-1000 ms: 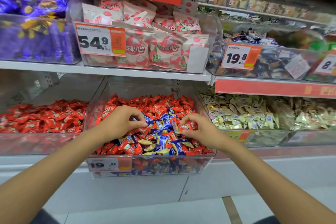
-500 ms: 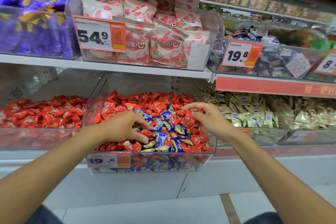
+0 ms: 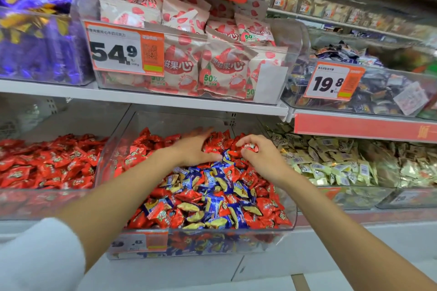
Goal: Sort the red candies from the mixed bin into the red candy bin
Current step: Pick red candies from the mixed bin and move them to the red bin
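Right hand (image 3: 262,158) sits just right of centre in the frame, fingers curled in and pinching one red candy (image 3: 250,147) at the fingertips, so that one's basically picked. The left hand (image 3: 194,149) is just beside it at centre, fingers stretched fairly flat over the red candies (image 3: 151,142) heaped at the back of the mixed bin (image 3: 292,215), thumb poking toward the other hand. It's a bit motion-blurred but doesn't look like it has hold of anything. Both hands are over the far half of the mixed bin, with the blue and gold candies (image 3: 212,186) piled in the near half below the wrists. What matters for the drop: the red candy bin (image 3: 35,203) is the next box over, toward the left edge of the frame, just beside the mixed one. So the held candy has to travel left, and it's in the hand that's farther off, with the left hand and forearm sitting smack between it and the target. Probably the right hand has to go up and over that arm, or the nearer left hand does the short hops instead. Loads of red in the mix, so the job looks far from finished
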### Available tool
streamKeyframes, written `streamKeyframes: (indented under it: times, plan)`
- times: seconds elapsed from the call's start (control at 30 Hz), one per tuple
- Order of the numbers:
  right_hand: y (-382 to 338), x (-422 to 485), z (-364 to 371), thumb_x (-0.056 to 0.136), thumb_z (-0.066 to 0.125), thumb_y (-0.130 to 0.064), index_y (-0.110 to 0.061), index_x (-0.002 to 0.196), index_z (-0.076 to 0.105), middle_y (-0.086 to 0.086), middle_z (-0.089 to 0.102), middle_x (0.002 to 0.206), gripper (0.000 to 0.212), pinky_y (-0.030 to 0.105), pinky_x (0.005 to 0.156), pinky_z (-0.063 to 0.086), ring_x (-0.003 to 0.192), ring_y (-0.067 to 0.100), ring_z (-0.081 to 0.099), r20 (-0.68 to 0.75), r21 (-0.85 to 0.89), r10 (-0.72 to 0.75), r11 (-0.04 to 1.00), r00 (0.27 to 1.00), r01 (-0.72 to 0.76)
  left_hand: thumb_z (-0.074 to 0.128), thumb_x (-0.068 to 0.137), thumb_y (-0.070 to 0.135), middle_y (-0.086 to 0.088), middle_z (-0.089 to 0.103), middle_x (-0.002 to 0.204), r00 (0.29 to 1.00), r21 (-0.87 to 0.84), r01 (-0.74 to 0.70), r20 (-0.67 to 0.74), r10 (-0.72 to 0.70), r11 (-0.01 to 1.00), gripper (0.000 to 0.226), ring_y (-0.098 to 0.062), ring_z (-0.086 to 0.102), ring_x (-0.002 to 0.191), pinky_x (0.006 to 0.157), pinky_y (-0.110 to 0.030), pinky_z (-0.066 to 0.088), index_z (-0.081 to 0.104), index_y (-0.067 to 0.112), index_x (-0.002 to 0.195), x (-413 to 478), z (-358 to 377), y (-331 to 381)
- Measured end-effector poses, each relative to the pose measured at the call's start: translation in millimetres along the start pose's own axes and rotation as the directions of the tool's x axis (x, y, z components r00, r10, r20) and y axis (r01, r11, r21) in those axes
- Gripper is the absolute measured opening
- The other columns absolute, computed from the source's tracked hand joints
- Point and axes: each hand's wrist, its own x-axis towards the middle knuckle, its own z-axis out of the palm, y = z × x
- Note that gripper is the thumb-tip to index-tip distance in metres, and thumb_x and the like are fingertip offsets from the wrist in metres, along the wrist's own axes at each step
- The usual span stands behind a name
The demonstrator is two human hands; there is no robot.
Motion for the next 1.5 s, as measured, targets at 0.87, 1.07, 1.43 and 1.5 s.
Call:
streamKeyframes:
  times: [0.87, 1.07, 1.43, 1.5]
  plan:
    - [-5, 60, 67, 0.087, 0.066, -0.039, -0.019, 0.083, 0.055, -0.007, 0.057, 0.088, 0.024, 0.033, 0.077, 0.042, 0.088, 0.017, 0.053, 0.393, -0.214, -0.176, 0.937, 0.903, 0.276, 0.060, 0.090, 0.031, 0.015, 0.058, 0.114, 0.956, -0.125, -0.114, -0.282, 0.075, 0.986, 0.023, -0.002, 0.051, 0.109, 0.094, -0.021, 0.037, 0.062, 0.025, 0.113, -93, -34, -42]
    - [-17, 46, 42, 0.093, 0.060, -0.028, -0.022, 0.098, 0.064, -0.010, 0.063, 0.112, 0.009, 0.040, 0.090, 0.050, 0.096, 0.022, 0.064, 0.261, -0.032, -0.213, 0.973, 0.941, 0.229, 0.059, 0.090, 0.036, 0.012, 0.061, 0.117, 0.950, -0.172, -0.105, -0.310, 0.047, 0.979, 0.021, -0.005, 0.056, 0.107, 0.096, -0.031, 0.044, 0.061, 0.032, 0.110, -105, -36, -40]
    - [-33, -10, 32, 0.090, 0.065, -0.020, -0.021, 0.109, 0.068, -0.009, 0.065, 0.115, 0.020, 0.023, 0.098, 0.043, 0.108, 0.003, 0.058, 0.066, 0.072, -0.228, 0.972, 0.971, 0.223, 0.064, 0.088, 0.031, 0.014, 0.064, 0.108, 0.901, -0.261, -0.203, -0.427, 0.076, 0.944, 0.018, -0.002, 0.057, 0.098, 0.086, -0.014, 0.040, 0.063, 0.028, 0.106, -140, -48, -35]
    - [-46, -18, 37, 0.090, 0.065, -0.022, -0.021, 0.112, 0.066, -0.011, 0.064, 0.114, 0.023, 0.014, 0.090, 0.045, 0.099, -0.004, 0.059, 0.078, 0.104, -0.232, 0.969, 0.970, 0.224, 0.065, 0.088, 0.027, 0.013, 0.066, 0.103, 0.889, -0.290, -0.205, -0.454, 0.054, 0.935, 0.017, -0.002, 0.059, 0.095, 0.081, -0.006, 0.038, 0.065, 0.027, 0.105, -154, -57, -42]
